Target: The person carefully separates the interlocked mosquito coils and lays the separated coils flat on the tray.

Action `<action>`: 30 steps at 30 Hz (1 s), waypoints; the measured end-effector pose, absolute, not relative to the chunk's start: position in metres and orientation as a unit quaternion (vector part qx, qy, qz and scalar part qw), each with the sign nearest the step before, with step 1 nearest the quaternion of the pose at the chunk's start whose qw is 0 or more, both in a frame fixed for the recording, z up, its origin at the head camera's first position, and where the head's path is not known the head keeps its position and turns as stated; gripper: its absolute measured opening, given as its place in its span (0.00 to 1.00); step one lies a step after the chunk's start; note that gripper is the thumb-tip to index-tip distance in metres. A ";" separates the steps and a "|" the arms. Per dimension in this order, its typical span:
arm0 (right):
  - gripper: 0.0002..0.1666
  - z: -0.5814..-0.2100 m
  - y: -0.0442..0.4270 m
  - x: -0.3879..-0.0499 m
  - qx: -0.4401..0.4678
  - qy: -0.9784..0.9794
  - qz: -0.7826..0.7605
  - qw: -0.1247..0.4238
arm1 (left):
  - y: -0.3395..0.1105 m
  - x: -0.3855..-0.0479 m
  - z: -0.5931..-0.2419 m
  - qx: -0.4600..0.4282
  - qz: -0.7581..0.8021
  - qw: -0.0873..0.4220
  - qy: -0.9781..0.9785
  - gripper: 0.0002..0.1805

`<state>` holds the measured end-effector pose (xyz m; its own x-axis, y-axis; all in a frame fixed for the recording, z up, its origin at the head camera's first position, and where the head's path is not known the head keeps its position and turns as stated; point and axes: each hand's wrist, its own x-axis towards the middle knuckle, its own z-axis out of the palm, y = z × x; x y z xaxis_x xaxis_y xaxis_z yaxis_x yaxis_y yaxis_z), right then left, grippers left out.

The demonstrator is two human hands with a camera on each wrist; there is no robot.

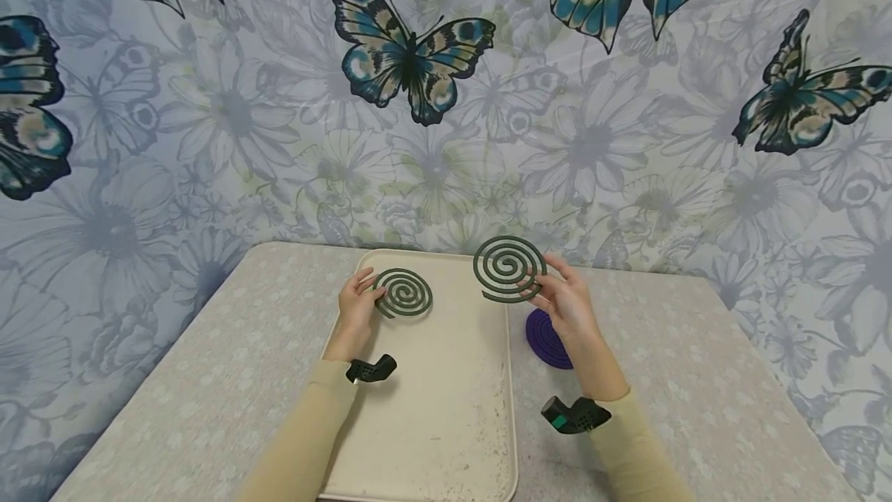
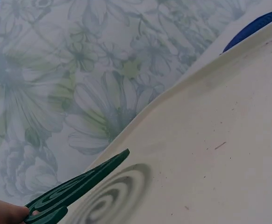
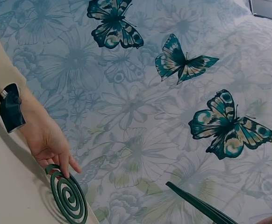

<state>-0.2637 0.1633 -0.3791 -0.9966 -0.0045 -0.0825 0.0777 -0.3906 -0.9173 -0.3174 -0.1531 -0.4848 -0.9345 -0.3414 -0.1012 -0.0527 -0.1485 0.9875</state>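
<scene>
Two dark green mosquito coils are in the hands. My left hand [image 1: 356, 308] pinches one mosquito coil [image 1: 404, 293] by its left edge, just above the far part of a cream tray [image 1: 446, 409]; its spiral shadow falls on the tray in the left wrist view. The other mosquito coil [image 1: 509, 269] is gripped at its right side by my right hand [image 1: 566, 300], raised over the tray's far right corner. In the right wrist view, the left hand [image 3: 49, 140] and its coil [image 3: 69, 196] show clearly, while only a thumb tip of the right hand appears.
A purple coiled disc [image 1: 547, 339] lies on the table right of the tray, partly hidden by the right forearm. The patterned tablecloth [image 1: 669, 378] spreads around the tray. A butterfly-print backdrop [image 1: 432, 169] rises behind the table's far edge.
</scene>
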 end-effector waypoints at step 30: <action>0.32 -0.467 0.120 -0.312 0.080 0.610 -0.786 0.061 | -0.158 -0.313 -0.490 0.152 -0.673 0.206 -0.694 0.18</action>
